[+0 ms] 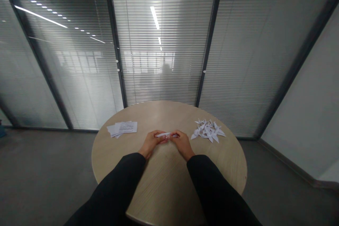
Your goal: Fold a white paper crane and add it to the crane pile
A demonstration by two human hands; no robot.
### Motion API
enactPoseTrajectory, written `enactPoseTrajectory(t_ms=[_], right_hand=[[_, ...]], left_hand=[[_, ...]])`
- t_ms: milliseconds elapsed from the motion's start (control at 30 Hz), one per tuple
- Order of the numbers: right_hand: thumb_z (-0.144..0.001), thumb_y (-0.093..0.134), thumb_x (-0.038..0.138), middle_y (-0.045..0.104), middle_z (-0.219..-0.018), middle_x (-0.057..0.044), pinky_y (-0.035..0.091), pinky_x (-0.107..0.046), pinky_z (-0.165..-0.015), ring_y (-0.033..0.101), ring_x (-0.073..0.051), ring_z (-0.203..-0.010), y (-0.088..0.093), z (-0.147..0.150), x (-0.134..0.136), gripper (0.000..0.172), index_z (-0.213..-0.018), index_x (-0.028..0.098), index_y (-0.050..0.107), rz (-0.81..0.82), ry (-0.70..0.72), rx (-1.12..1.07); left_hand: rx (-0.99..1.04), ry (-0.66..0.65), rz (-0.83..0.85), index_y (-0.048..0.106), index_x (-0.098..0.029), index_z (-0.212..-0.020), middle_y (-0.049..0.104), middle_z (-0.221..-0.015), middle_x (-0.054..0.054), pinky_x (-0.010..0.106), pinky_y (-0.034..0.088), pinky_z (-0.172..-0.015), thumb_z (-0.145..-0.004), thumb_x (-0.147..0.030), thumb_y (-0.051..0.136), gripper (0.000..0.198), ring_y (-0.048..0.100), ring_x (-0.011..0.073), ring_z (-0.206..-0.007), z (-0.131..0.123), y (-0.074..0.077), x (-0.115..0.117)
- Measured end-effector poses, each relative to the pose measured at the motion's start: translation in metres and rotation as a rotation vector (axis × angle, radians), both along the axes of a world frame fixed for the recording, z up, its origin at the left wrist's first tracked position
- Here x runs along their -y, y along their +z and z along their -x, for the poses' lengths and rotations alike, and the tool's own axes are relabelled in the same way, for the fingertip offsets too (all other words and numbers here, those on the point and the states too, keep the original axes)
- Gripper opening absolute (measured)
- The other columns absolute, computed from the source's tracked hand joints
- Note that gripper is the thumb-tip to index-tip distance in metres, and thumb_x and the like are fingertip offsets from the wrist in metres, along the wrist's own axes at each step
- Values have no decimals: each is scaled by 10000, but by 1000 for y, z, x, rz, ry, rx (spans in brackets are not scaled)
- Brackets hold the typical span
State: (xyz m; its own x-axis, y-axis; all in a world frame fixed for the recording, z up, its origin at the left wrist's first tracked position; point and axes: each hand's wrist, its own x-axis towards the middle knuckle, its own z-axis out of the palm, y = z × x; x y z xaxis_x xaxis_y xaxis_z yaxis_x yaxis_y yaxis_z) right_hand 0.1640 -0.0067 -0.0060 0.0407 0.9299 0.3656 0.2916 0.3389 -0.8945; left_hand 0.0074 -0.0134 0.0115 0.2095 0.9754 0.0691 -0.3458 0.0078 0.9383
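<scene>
Between my two hands, just above the middle of the table, is a small folded piece of white paper [163, 134]. My left hand [153, 142] pinches its left part, with the fingers curled round it. At the other end, my right hand [182, 142] grips the paper between thumb and fingers. The fingertips of both hands nearly meet and cover much of the fold, so its exact shape is hidden. To the right lies a heap of folded white paper cranes [208, 130]. On the left rests a loose stack of white paper sheets [127, 127], the top one printed with text.
The round wooden table [164, 190] has its far edge close to a glass partition with blinds [164, 88]. Dark frame posts divide the glass. A white wall [304, 120] stands on the right, and grey floor [47, 169] surrounds the table.
</scene>
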Motion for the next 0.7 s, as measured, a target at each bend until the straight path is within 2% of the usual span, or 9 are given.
enactPoseTrajectory(t_ms=[167,267,367,433,533,700], right_hand=[[-668,644,390,633,-668,-5,436,-271,-609,594,-172,-654,2,0,1,216,-716,182,609,-22,59,-91],[-694,628,402,643,-741,-16,466,-283,-644,613,-170,-693,6,0,2,243,-802,188,591,-21,87,-226],[-669,658,404,646,-762,-13,486,-287,-619,628,-169,-678,7,0,2,362,-938,204,523,63,61,-358],[-638,693,390,648,-746,-13,491,-288,-613,628,-167,-664,7,0,4,422,-963,198,502,155,68,-390],[-626,716,401,650,-739,-27,491,-280,-626,618,-158,-670,9,1,9,395,-903,168,558,257,140,-390],[-629,711,451,628,-680,-30,470,-254,-627,587,-139,-649,13,2,17,361,-781,127,662,290,224,-334]], left_hand=[[16,32,40,651,-80,-793,700,-765,86,284,534,-761,-566,-148,804,282,661,153,-703,0,2,1],[28,66,64,649,-77,-796,702,-778,95,277,537,-759,-600,-110,774,235,667,155,-713,0,3,2],[37,104,74,649,-78,-805,705,-786,98,274,536,-760,-611,-94,760,224,670,153,-711,1,4,1],[36,117,50,651,-83,-809,707,-787,96,277,532,-760,-606,-115,766,236,670,154,-714,1,4,0],[-7,115,-10,660,-94,-822,709,-775,84,283,526,-746,-582,-171,783,280,666,157,-700,2,1,-3],[-155,138,-161,683,-118,-812,702,-737,62,288,511,-703,-578,-260,773,288,653,169,-673,3,-6,-9]])
